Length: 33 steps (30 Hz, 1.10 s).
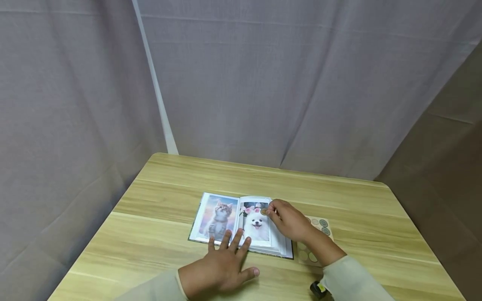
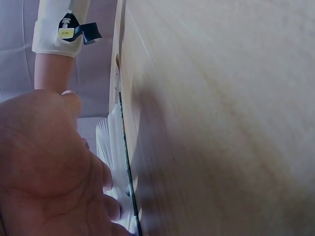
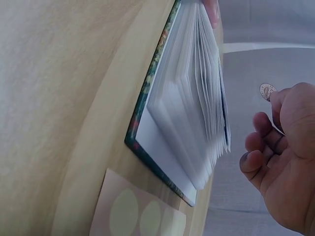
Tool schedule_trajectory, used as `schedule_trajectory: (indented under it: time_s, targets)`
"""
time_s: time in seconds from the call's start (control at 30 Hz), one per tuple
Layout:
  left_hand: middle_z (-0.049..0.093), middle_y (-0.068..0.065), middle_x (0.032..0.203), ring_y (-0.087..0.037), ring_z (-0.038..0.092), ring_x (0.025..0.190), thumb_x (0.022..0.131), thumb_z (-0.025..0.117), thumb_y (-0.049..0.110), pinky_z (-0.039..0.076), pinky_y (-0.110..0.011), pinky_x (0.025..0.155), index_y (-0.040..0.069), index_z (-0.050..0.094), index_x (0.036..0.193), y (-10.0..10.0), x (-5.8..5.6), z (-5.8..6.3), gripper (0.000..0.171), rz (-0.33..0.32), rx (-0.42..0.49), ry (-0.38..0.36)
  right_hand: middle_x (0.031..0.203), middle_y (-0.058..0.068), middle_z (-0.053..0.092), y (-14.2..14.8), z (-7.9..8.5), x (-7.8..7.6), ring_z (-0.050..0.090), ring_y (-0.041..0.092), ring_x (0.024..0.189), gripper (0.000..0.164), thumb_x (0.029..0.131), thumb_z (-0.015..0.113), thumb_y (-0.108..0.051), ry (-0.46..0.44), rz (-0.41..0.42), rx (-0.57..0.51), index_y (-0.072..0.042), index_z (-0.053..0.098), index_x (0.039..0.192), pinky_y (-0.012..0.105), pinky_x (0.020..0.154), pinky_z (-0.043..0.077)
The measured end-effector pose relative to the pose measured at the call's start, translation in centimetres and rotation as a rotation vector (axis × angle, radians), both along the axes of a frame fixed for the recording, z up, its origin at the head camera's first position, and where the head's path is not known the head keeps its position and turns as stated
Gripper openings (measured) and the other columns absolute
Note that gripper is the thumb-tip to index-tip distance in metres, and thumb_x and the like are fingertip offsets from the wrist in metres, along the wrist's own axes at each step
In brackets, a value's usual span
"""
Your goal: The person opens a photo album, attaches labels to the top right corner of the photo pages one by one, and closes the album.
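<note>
A photo album (image 1: 280,246) lies open on the table, a kitten picture (image 1: 219,215) on its left page and a white dog picture (image 1: 257,228) on its right. My right hand (image 1: 288,219) pinches a small round brown sticker (image 3: 267,91) by its edge, over the upper right part of the dog picture. In the right wrist view the sticker is raised off the pages. My left hand (image 1: 220,267) is spread, with its fingertips on the album's near edge. Under my right forearm lies a sheet of round stickers (image 1: 324,221), partly hidden.
The wooden table (image 1: 150,200) extends around the album on all sides. Grey curtains (image 1: 241,83) hang behind it and at both sides. A black strap with a yellow label (image 1: 319,288) is on the right sleeve.
</note>
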<state>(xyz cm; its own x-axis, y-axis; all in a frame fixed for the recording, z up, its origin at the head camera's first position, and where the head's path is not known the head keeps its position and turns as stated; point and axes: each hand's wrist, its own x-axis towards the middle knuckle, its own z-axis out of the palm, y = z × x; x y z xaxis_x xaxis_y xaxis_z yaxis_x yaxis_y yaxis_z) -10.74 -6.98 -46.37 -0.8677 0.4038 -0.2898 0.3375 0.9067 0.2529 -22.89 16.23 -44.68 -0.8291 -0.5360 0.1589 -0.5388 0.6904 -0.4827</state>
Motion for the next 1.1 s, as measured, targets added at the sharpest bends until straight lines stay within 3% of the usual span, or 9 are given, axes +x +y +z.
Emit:
schedule_trajectory:
  time_s: [0.47,1.1]
  targets:
    - [0.006,-0.009,0.171,-0.041,0.012,0.153,0.093,0.024,0.084,0.015,-0.078,0.110,0.025,0.019,0.165,0.0,0.1,0.2,0.094,-0.003,-0.005,0.008,0.100,-0.004,0.054,-1.5,0.4,-0.6,0.051,0.014,0.086,0.005,0.107,0.057,-0.023,0.017,0.023,0.042,-0.020,0.057,0.102,0.035,0.074,0.048]
    - [0.004,-0.009,0.171,-0.043,0.010,0.153,0.092,0.023,0.084,0.015,-0.079,0.109,0.025,0.018,0.166,-0.1,0.0,0.1,0.095,-0.021,0.002,-0.004,0.094,-0.005,0.052,-3.0,0.1,-1.9,0.050,0.016,0.089,0.009,0.106,0.058,-0.025,0.044,0.036,0.085,-0.019,0.056,0.099,0.036,0.075,0.047]
